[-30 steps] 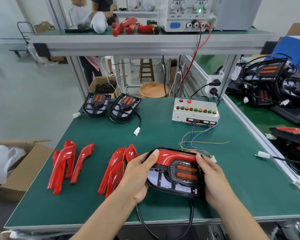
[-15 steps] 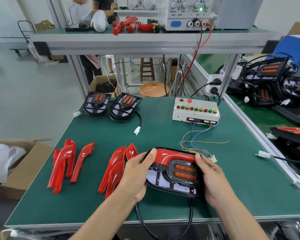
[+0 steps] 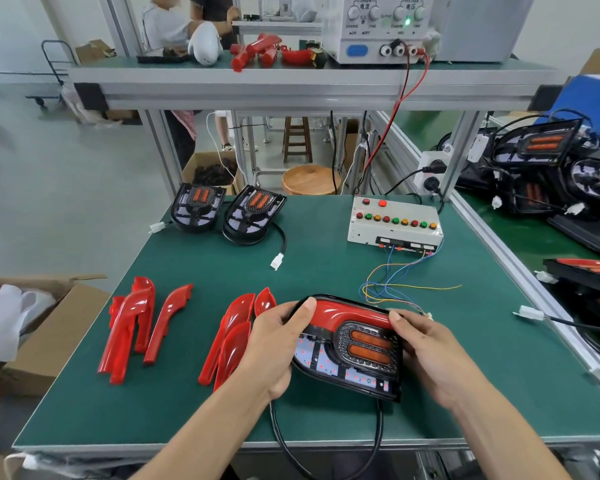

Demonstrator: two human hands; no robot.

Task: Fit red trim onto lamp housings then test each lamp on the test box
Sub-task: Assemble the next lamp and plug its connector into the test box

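Head view: the lamp housing (image 3: 349,355), nearest the viewer from the test box (image 3: 394,225), is gripped at both ends, left hand (image 3: 274,348) and right hand (image 3: 426,351) curled round it, thumbs pressing the red trim (image 3: 347,315) along its top edge. Two bare housings (image 3: 227,211) left of the box and loose trims (image 3: 146,323) await, so testing seems undone. Fingers beneath the housing are hidden.

- Lamp housing (image 3: 347,358): black plastic shell; glossy red trim (image 3: 347,311) along its far edge; amber lens inserts, smooth.
- Loose trim pieces (image 3: 132,323), left of the lamp housing: glossy red plastic with highlights.
- Table (image 3: 326,271): matt green mat, metal edge rails.
- Test box (image 3: 395,225), beyond the lamp housing: off-white painted casing, coloured plastic buttons.
- Carton (image 3: 59,327), left of the table: brown cardboard.
- Stool (image 3: 309,180), beyond the table: bare wood.
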